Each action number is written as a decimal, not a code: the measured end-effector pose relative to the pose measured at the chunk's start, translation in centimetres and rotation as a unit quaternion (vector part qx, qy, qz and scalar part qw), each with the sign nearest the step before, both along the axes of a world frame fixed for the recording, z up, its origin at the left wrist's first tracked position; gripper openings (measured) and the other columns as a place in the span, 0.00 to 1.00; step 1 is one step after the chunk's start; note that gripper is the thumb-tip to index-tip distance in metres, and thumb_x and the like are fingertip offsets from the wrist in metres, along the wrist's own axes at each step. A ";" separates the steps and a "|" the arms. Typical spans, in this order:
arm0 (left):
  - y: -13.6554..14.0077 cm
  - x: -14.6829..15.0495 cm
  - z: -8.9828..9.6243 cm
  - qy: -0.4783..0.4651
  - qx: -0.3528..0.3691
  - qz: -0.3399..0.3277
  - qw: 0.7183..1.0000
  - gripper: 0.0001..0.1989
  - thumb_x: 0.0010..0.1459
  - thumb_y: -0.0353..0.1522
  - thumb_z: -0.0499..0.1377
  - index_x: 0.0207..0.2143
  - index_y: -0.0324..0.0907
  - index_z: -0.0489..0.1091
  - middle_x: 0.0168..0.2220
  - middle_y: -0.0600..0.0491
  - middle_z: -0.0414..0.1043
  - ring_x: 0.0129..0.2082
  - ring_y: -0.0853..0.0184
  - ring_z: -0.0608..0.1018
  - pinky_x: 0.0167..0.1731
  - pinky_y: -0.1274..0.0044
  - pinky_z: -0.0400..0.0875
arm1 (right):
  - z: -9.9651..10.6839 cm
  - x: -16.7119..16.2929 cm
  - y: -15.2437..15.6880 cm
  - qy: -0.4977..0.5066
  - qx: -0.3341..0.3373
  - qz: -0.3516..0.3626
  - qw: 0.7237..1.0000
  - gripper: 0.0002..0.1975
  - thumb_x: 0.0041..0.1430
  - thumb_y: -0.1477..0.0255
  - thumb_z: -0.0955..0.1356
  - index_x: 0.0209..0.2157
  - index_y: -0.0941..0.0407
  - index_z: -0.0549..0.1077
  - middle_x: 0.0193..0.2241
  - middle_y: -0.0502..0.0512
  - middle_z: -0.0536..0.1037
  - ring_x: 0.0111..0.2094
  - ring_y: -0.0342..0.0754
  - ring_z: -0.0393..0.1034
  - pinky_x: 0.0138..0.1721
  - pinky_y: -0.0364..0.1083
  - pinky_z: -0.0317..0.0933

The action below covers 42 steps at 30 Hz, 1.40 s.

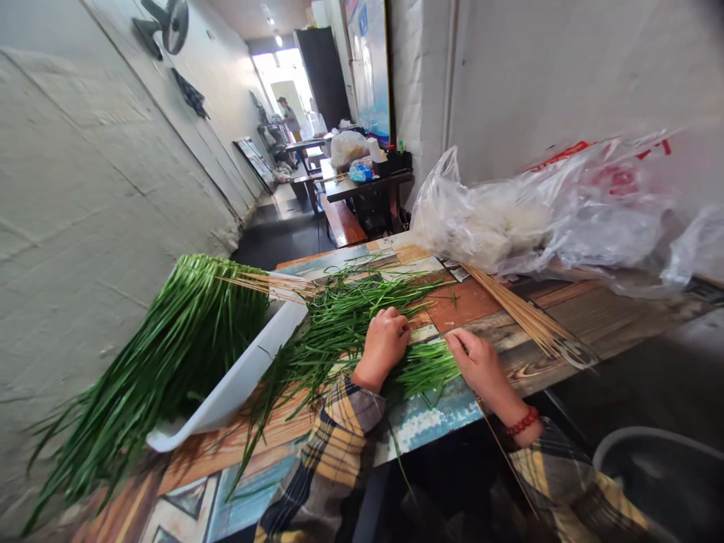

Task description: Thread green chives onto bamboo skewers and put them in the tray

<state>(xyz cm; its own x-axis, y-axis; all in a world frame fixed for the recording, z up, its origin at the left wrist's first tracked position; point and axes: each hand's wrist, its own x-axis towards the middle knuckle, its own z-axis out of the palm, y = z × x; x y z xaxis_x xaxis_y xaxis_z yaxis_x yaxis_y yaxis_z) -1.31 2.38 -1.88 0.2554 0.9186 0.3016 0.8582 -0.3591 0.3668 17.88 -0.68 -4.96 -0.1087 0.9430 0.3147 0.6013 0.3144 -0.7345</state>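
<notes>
The left hand (388,339) curls over loose green stalks (339,324), which spread across the table (467,305); I cannot tell whether it grips any. The right hand (480,369) pinches 1 thin skewer (507,460) that slants past the near edge. A narrow gap parts the 2 hands. Bare tabletop runs towards the skewer bundle (512,309), while plastic bags (543,219) crowd the far right and a white tray (234,388) bounds the left

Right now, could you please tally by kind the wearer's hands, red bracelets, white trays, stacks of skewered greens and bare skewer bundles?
Hands: 2 (left hand, right hand)
Red bracelet: 1
White tray: 1
Skewered greens stack: 1
Bare skewer bundle: 1
Total: 6
</notes>
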 end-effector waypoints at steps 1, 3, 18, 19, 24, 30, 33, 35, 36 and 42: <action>0.0 0.3 0.1 -0.021 0.003 -0.006 1.000 0.06 0.53 0.26 0.56 0.26 0.40 0.71 0.32 0.51 0.69 0.35 0.66 0.70 0.37 0.75 0.64 | 0.1 0.0 0.0 0.010 -0.002 0.005 1.000 0.18 0.64 0.62 0.56 0.32 0.56 0.71 0.27 0.54 0.77 0.31 0.50 0.72 0.33 0.44 0.58; -0.1 0.9 0.2 -0.083 -0.005 -0.024 0.996 0.05 0.54 0.26 0.56 0.26 0.40 0.69 0.30 0.52 0.69 0.33 0.68 0.70 0.36 0.77 0.64 | 0.2 0.0 -0.1 0.028 -0.002 0.015 1.000 0.17 0.64 0.62 0.57 0.33 0.56 0.71 0.28 0.53 0.77 0.31 0.49 0.72 0.33 0.44 0.59; -1.2 3.0 0.9 -0.230 -0.051 -0.090 0.968 0.06 0.53 0.25 0.57 0.29 0.40 0.74 0.28 0.53 0.73 0.30 0.70 0.73 0.32 0.79 0.65 | 0.8 0.1 -0.3 0.065 0.003 0.024 0.998 0.14 0.62 0.65 0.60 0.37 0.55 0.74 0.35 0.55 0.81 0.37 0.51 0.75 0.40 0.47 0.65; -1.3 3.0 0.9 -0.233 -0.052 -0.089 0.967 0.06 0.53 0.25 0.57 0.28 0.40 0.74 0.28 0.53 0.73 0.30 0.70 0.73 0.32 0.79 0.65 | 0.8 0.1 -0.3 0.067 0.004 0.024 0.997 0.14 0.62 0.65 0.60 0.37 0.55 0.74 0.36 0.55 0.81 0.38 0.51 0.75 0.40 0.47 0.65; -1.3 3.2 0.9 -0.252 -0.053 -0.087 0.962 0.07 0.53 0.25 0.57 0.28 0.39 0.74 0.28 0.54 0.74 0.30 0.71 0.74 0.32 0.80 0.65 | 0.8 0.0 -0.3 0.083 0.011 0.025 0.996 0.13 0.61 0.66 0.60 0.37 0.55 0.75 0.35 0.55 0.81 0.38 0.51 0.76 0.39 0.46 0.66; -1.1 3.1 0.8 -0.275 -0.067 -0.092 0.955 0.07 0.54 0.26 0.57 0.29 0.39 0.75 0.28 0.54 0.75 0.30 0.71 0.74 0.32 0.80 0.66 | 1.0 0.1 -0.5 0.094 0.008 0.030 0.995 0.14 0.61 0.67 0.60 0.38 0.55 0.75 0.35 0.55 0.81 0.37 0.50 0.76 0.39 0.46 0.66; -1.2 3.0 0.8 -0.293 -0.085 -0.089 0.948 0.06 0.54 0.26 0.57 0.30 0.38 0.75 0.28 0.53 0.75 0.30 0.70 0.74 0.32 0.81 0.66 | 1.0 0.1 -0.5 0.096 0.016 0.031 0.995 0.14 0.61 0.67 0.60 0.38 0.55 0.75 0.36 0.55 0.81 0.38 0.50 0.75 0.40 0.46 0.66; -1.2 3.0 0.9 -0.302 -0.096 -0.089 0.944 0.06 0.54 0.27 0.57 0.30 0.38 0.75 0.29 0.53 0.75 0.30 0.70 0.75 0.32 0.80 0.67 | 0.9 0.1 -0.5 0.097 0.016 0.030 0.995 0.14 0.61 0.67 0.60 0.39 0.55 0.75 0.36 0.55 0.81 0.38 0.50 0.76 0.40 0.47 0.66; -1.3 3.0 0.9 -0.306 -0.100 -0.089 0.943 0.06 0.54 0.27 0.57 0.31 0.38 0.75 0.29 0.53 0.76 0.30 0.70 0.75 0.33 0.80 0.67 | 0.9 0.1 -0.5 0.097 0.014 0.030 0.995 0.14 0.61 0.67 0.60 0.39 0.55 0.75 0.36 0.56 0.81 0.38 0.50 0.76 0.40 0.47 0.66; -1.2 2.9 0.7 -0.311 -0.104 -0.081 0.941 0.06 0.54 0.28 0.58 0.31 0.38 0.76 0.29 0.52 0.75 0.29 0.70 0.74 0.31 0.80 0.66 | 0.8 0.1 -0.5 0.101 0.006 0.026 0.995 0.14 0.61 0.68 0.61 0.39 0.55 0.76 0.36 0.56 0.81 0.39 0.51 0.76 0.41 0.48 0.66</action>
